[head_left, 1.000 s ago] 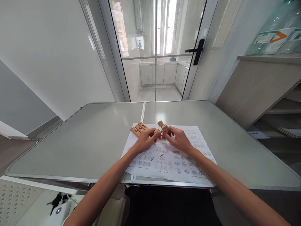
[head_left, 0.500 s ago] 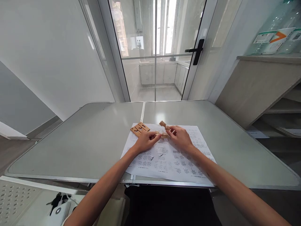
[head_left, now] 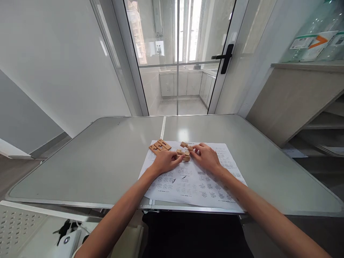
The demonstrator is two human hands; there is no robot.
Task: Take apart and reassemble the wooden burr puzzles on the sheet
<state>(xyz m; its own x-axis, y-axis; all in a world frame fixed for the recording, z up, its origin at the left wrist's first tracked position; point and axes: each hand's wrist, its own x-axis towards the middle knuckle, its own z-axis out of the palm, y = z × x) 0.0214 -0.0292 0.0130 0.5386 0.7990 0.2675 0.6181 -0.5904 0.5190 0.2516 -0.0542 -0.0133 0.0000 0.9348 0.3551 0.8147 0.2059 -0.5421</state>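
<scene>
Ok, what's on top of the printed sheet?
On the sheet: slotted wooden plates at its far left corner, wooden blocks held by the left hand. The right hand holds another wooden piece over it. Whatever print lies beneath them is covered.

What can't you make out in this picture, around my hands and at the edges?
- Head view: how the left hand grips the lower wooden pieces; its own fingers hide it.
- Head view: the print on the paper sheet; too small.
- Head view: the full bottles; cut off by the top and right edges.

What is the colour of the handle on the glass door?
The door handle is black, seen best in the current head view.
</scene>
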